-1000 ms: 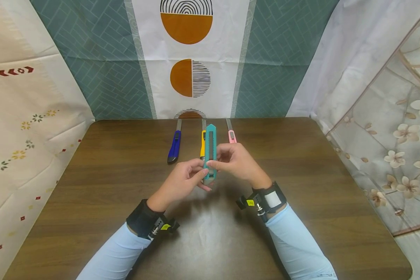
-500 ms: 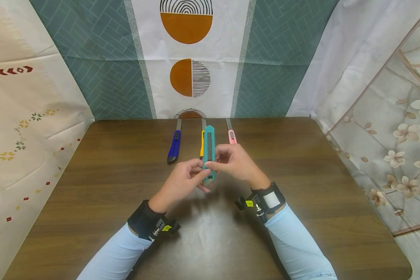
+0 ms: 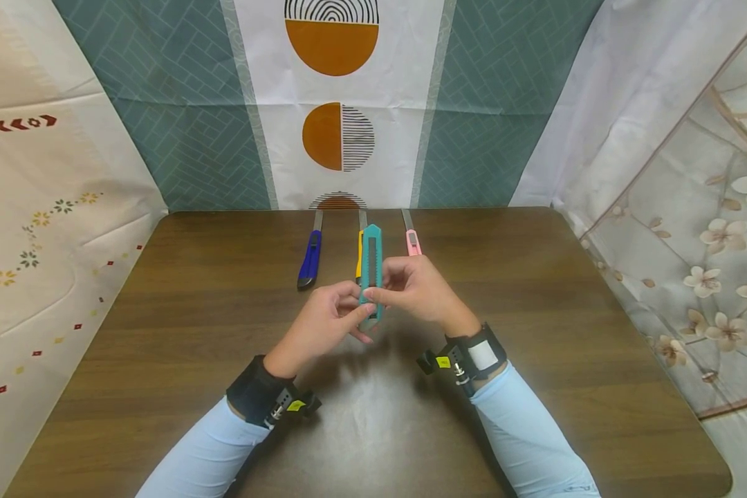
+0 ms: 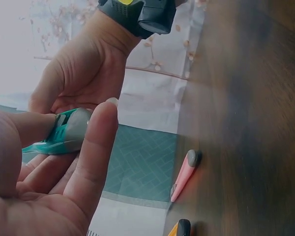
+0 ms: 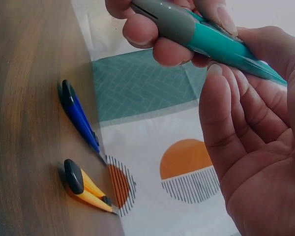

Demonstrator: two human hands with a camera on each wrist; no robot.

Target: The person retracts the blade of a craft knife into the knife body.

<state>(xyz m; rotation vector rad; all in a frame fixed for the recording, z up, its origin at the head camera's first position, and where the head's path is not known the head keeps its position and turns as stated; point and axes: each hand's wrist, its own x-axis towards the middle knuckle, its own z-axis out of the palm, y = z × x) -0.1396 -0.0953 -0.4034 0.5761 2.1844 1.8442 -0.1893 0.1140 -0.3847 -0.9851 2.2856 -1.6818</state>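
Both hands hold a teal utility knife (image 3: 371,259) with a grey end, raised over the table and pointing away from me. My left hand (image 3: 324,321) pinches its near end, the thumb on top by the slider area and other fingers beneath. My right hand (image 3: 420,290) grips its right side just ahead, thumb on the upper face. In the right wrist view the grey-and-teal knife body (image 5: 221,46) runs between both sets of fingers. No blade shows beyond its tip. The left wrist view shows mainly its grey end (image 4: 78,130).
On the brown wooden table (image 3: 224,297) lie a blue utility knife (image 3: 310,259), a yellow one (image 3: 359,256) partly behind the teal knife, and a pink one (image 3: 413,242) partly behind my right hand. Their blades are extended toward the far edge. Patterned cloths (image 3: 498,90) hang behind.
The teal knife and both hands have shifted very slightly left. My left thumb has slid a little forward along the knife. The three knives on the table lie as before.
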